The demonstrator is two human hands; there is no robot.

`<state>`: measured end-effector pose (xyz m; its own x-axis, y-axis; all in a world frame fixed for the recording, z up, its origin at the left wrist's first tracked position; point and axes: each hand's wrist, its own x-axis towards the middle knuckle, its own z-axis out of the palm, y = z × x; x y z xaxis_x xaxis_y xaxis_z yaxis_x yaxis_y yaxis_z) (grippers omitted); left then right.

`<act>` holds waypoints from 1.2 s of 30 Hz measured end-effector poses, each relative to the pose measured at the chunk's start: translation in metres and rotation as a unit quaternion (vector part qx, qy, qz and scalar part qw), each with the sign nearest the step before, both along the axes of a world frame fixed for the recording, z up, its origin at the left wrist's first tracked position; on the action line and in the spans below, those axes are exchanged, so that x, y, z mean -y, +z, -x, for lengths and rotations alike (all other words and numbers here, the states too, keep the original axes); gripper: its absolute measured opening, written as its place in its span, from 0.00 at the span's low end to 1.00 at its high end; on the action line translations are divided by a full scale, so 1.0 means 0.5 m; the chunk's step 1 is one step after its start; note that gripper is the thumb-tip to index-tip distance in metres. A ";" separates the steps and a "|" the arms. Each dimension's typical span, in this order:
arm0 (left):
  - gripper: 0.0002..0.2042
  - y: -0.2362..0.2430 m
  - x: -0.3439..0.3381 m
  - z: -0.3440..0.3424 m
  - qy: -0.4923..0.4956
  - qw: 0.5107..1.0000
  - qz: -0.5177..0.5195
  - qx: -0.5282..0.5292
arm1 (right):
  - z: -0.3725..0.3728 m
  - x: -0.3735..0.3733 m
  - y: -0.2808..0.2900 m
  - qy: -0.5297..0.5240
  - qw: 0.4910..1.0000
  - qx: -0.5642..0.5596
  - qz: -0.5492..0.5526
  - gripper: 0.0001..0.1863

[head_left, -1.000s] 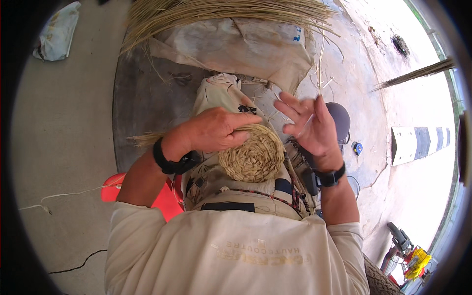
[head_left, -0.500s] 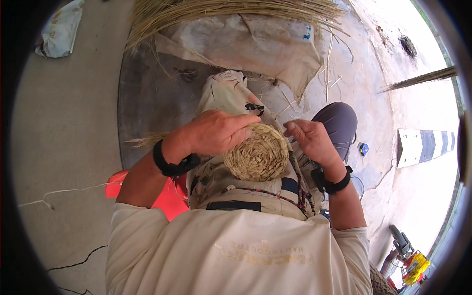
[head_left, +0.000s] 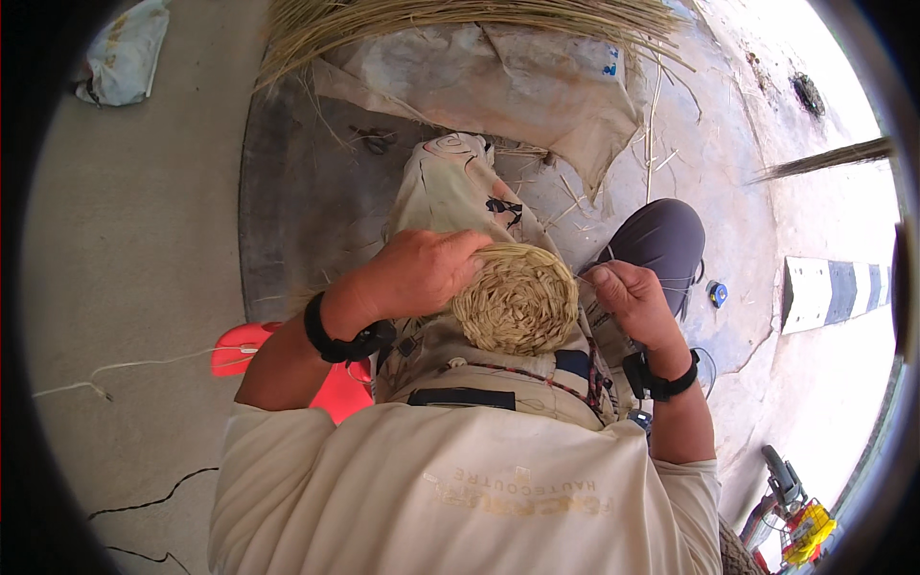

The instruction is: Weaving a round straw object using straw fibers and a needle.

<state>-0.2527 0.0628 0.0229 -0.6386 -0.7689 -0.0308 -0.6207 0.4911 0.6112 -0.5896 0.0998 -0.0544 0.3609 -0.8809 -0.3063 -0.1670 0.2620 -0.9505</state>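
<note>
A round coiled disc of woven straw (head_left: 517,305) rests above my lap, its surface a spiral of pale yellow plaited strands. Gripping its upper left rim is my left hand (head_left: 426,275), thumb and fingers closed on the straw. Just off the disc's right edge, my right hand (head_left: 630,302) is pinched round a thin pale strand (head_left: 676,284) that trails out to the right. Whether a needle is also in that pinch is too small to tell. A cream cloth (head_left: 443,196) covers my left leg and lap beneath the disc.
A heap of long dry stalks (head_left: 460,27) lies at the far side on a pale sheet (head_left: 479,81). To the left sit a red stool (head_left: 335,395) and a white sack (head_left: 125,56). A blue tape measure (head_left: 717,293) and a striped board (head_left: 834,292) lie on the right.
My right hand has moved slightly right and down, and the strand by it now shows. My left fingers have curled in on the disc's rim. The disc has shifted slightly right with the whole view.
</note>
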 end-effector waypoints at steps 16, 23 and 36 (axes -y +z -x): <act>0.14 -0.009 0.024 0.032 -0.063 0.990 0.002 -0.125 | -0.219 0.050 0.192 0.168 0.833 -0.141 0.509 0.09; 0.17 -0.028 0.018 0.020 0.036 0.993 -0.082 -0.075 | -0.179 -0.005 0.136 0.238 0.873 -0.108 0.412 0.07; 0.13 -0.038 0.086 -0.036 0.241 0.966 -0.027 -0.086 | 0.223 -0.043 0.178 -0.207 0.921 -0.310 0.110 0.21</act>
